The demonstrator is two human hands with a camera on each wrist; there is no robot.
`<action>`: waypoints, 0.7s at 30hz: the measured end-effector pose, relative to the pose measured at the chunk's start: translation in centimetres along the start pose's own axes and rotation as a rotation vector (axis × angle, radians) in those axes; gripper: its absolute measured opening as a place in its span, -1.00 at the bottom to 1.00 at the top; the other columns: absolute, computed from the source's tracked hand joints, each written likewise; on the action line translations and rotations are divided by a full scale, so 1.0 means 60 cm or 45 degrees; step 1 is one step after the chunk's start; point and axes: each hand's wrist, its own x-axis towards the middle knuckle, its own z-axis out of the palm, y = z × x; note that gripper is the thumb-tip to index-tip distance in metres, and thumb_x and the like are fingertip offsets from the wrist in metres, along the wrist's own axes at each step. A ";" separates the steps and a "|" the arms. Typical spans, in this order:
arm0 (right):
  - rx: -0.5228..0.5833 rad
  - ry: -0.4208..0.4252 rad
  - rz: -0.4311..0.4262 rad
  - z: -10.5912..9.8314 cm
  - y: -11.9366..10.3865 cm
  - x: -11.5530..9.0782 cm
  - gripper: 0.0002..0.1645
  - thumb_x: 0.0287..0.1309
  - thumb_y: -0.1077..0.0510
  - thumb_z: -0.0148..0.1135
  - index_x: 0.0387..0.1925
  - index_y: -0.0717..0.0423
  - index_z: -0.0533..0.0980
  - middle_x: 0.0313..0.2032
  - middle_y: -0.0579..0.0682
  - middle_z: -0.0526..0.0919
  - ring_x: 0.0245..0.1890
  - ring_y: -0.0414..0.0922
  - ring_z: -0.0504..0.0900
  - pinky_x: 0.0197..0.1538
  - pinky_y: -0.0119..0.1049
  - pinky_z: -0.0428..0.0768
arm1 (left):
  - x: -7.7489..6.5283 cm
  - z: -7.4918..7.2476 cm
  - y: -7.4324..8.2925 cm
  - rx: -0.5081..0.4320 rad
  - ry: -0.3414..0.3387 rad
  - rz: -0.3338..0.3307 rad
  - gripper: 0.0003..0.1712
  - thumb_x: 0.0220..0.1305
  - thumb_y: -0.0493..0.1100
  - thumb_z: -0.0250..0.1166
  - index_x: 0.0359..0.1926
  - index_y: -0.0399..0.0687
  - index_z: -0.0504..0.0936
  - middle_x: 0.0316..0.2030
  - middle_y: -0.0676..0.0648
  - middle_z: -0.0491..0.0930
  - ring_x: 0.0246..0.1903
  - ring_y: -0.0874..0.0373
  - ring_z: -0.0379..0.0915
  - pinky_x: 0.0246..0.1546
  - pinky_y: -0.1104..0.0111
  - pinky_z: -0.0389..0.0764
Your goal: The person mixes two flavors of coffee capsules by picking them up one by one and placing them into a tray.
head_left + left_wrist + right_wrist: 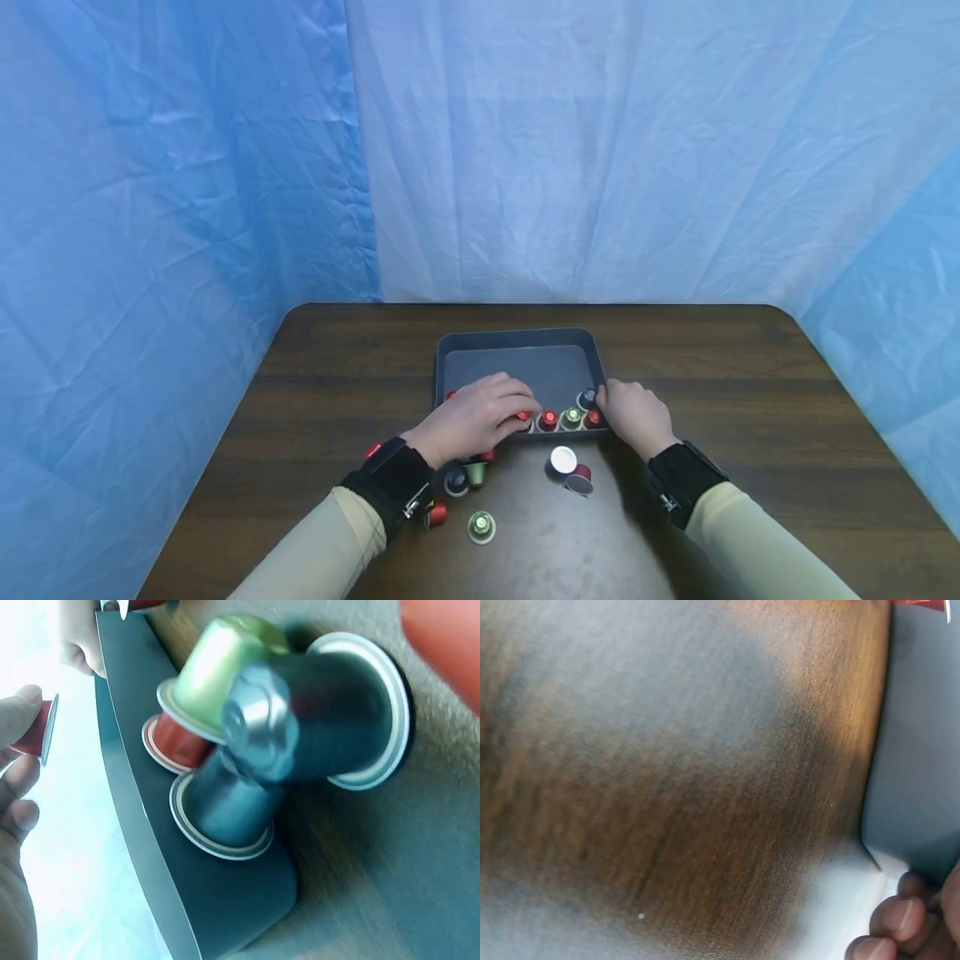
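My left hand (pixel 480 414) reaches over the near side of a dark grey tray (pixel 517 360). Between thumb and fingers it pinches a red coffee capsule (pixel 34 739), its pale rim facing outward. My right hand (pixel 637 418) grips the tray at its right side, fingers curled by the corner in the right wrist view. Along the tray's near wall stand a red capsule (pixel 548 420), a green capsule (pixel 572 417) and another red capsule (pixel 593 419). A dark capsule (pixel 587 399) sits behind them, close to my right fingers.
On the wooden table (pixel 360 367), before the tray, several capsules lie near my left wrist, including a dark blue capsule (pixel 456 481) and a green one (pixel 476 474). Nearer stands a light green capsule (pixel 482 527). A white-lidded capsule (pixel 563 460) and a dark red one (pixel 581 478) lie further right.
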 end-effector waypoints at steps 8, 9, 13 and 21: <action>-0.004 0.005 -0.009 -0.002 -0.001 0.000 -0.64 0.48 0.04 0.07 -0.28 0.24 0.60 -0.59 0.01 0.52 -0.57 -0.06 0.51 -0.48 -0.22 0.48 | 0.003 0.000 -0.015 0.004 -0.044 -0.109 -0.57 0.25 -0.19 0.48 0.15 0.05 0.69 0.03 0.08 0.63 0.08 0.25 0.54 0.20 0.40 0.52; -0.004 0.005 -0.008 -0.002 -0.001 0.000 -0.64 0.48 0.04 0.07 -0.28 0.24 0.60 -0.59 0.01 0.52 -0.57 -0.06 0.51 -0.48 -0.22 0.48 | 0.004 0.001 -0.018 0.006 -0.042 -0.115 -0.58 0.25 -0.20 0.48 0.14 0.04 0.69 0.03 0.07 0.63 0.08 0.24 0.54 0.20 0.39 0.52; -0.008 0.007 -0.007 -0.001 0.000 0.000 -0.63 0.48 0.04 0.07 -0.28 0.25 0.60 -0.59 0.01 0.52 -0.57 -0.06 0.51 -0.48 -0.21 0.47 | 0.004 0.004 -0.028 0.012 -0.059 -0.155 -0.60 0.23 -0.22 0.49 0.11 0.01 0.70 0.02 0.06 0.62 0.07 0.22 0.56 0.18 0.35 0.54; -0.001 0.005 -0.009 0.001 0.001 0.001 -0.63 0.48 0.04 0.07 -0.28 0.25 0.59 -0.58 0.01 0.53 -0.57 -0.06 0.52 -0.48 -0.22 0.48 | 0.005 0.006 -0.038 -0.037 -0.109 -0.256 -0.61 0.27 -0.23 0.45 0.12 0.01 0.69 0.04 0.06 0.61 0.07 0.20 0.56 0.18 0.29 0.56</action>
